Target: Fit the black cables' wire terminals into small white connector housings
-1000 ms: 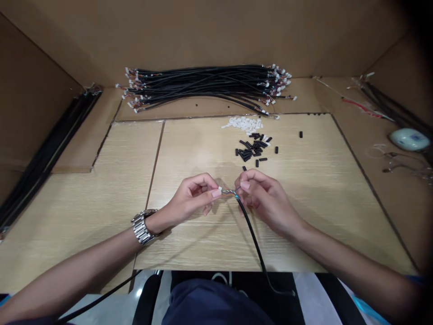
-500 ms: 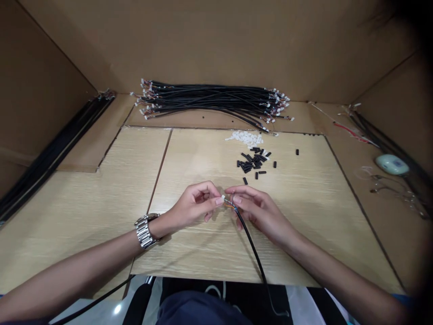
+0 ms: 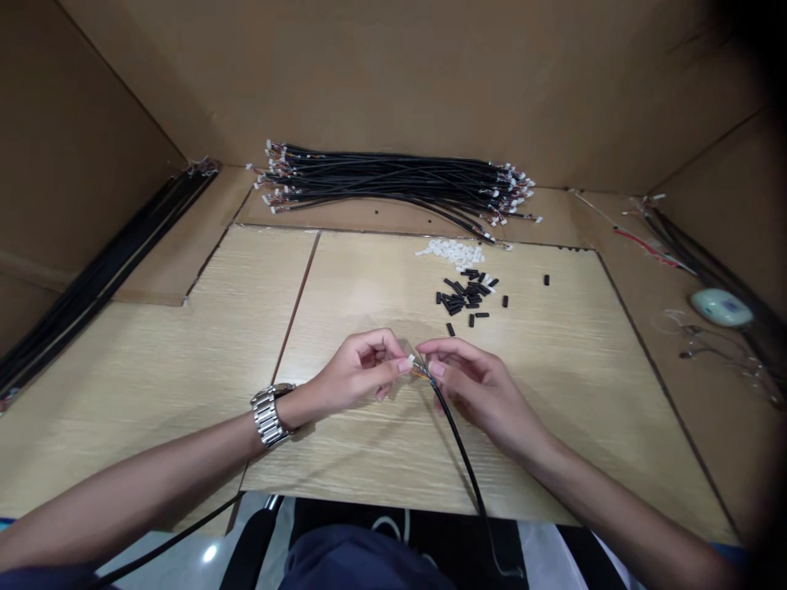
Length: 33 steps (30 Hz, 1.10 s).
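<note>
Between thumb and finger, my left hand point(image 3: 369, 367) pinches a small white connector point(image 3: 411, 360). Thin coloured wires run from it into a black cable point(image 3: 460, 442). My right hand point(image 3: 476, 381) is closed at the wires, its thumb and fingertips beside the cable's stripped end. The cable hangs down past the table's front edge. Beyond my hands lie a pile of short black pieces point(image 3: 458, 297) and a heap of small white pieces point(image 3: 452, 251) on the wooden table point(image 3: 344, 287).
A bundle of black cables with white connectors point(image 3: 399, 176) lies along the back. More long cables point(image 3: 111, 270) rest at the left. On the right are a pale oval object point(image 3: 721, 307), red wires point(image 3: 645, 247) and eyeglasses point(image 3: 713, 344).
The view has shifted slightly, so the table items appear a little further right. My fingers remain at the connector and wires, with the right fingertips now lower over the wires.
</note>
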{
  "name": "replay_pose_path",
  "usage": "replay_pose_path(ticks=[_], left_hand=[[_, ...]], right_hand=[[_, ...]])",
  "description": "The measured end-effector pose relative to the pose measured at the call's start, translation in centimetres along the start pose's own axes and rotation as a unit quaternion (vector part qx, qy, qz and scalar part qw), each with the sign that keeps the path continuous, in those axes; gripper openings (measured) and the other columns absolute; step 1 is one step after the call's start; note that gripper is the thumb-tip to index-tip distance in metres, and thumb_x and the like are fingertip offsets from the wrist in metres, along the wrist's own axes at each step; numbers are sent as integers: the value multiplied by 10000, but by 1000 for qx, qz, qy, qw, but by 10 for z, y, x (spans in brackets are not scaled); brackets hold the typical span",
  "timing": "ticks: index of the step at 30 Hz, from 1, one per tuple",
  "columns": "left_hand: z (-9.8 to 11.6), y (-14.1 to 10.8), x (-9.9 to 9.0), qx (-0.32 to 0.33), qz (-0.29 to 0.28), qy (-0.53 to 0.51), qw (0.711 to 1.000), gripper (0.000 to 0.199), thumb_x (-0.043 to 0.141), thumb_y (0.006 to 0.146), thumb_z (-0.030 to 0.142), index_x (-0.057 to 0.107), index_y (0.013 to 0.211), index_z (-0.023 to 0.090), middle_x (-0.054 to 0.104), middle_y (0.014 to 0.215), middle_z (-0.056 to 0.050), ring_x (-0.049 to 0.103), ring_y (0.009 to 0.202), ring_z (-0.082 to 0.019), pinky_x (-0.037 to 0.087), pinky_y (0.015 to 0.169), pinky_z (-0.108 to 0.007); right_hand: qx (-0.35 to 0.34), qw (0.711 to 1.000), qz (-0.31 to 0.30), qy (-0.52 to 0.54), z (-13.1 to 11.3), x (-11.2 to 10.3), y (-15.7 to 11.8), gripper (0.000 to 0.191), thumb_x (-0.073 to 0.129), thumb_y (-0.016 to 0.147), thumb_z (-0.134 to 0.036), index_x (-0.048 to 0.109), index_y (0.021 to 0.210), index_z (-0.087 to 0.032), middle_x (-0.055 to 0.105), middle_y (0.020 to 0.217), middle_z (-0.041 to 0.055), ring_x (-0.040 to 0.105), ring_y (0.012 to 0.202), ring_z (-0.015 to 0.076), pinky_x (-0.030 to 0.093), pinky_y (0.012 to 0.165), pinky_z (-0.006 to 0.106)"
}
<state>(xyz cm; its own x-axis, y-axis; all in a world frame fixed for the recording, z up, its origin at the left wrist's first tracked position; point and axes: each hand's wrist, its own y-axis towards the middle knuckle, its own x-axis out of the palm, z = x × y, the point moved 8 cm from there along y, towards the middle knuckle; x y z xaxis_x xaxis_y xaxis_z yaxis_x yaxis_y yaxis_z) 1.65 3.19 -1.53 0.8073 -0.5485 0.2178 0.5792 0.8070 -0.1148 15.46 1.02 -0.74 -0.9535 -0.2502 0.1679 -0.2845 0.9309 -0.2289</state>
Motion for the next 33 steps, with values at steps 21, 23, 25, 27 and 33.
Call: replay_pose_path(ticks=[21,23,25,27,33], left_hand=[[4,3,3,-8,3,27,1000,223,683,894,296,554,788,149,537,570,47,502,442,-57,385,437,-169],[4,3,4,-11,5,33,999,220,686,888,294,558,787,146,538,573,45,504,440,-57,380,432,-168],[6,3,4,-12,9,36,999,222,691,880,292,558,780,145,539,577,42,503,441,-59,379,430,-170],[8,3,5,-14,12,39,999,225,694,875,290,556,769,146,541,574,38,501,444,-62,380,431,-174],[9,2,6,-18,7,62,998,211,679,895,294,565,783,154,531,552,40,500,465,-71,396,456,-180]], right_hand=[[-257,927,6,-274,-38,9,-11,96,563,937,-156,635,905,-211,570,810,12,531,719,143,414,617,287],[-260,923,-2,-285,-38,10,-11,103,551,942,-160,637,911,-209,572,809,16,534,711,143,410,598,282],[-260,920,-8,-294,-37,11,-10,115,540,946,-162,641,914,-207,568,797,16,530,692,139,406,583,278],[-257,918,-13,-302,-35,12,-10,124,535,943,-158,644,910,-206,560,777,11,521,670,134,402,577,275],[-261,913,-23,-312,-34,14,-11,137,533,915,-129,641,872,-202,509,727,-12,479,610,111,372,545,254]])
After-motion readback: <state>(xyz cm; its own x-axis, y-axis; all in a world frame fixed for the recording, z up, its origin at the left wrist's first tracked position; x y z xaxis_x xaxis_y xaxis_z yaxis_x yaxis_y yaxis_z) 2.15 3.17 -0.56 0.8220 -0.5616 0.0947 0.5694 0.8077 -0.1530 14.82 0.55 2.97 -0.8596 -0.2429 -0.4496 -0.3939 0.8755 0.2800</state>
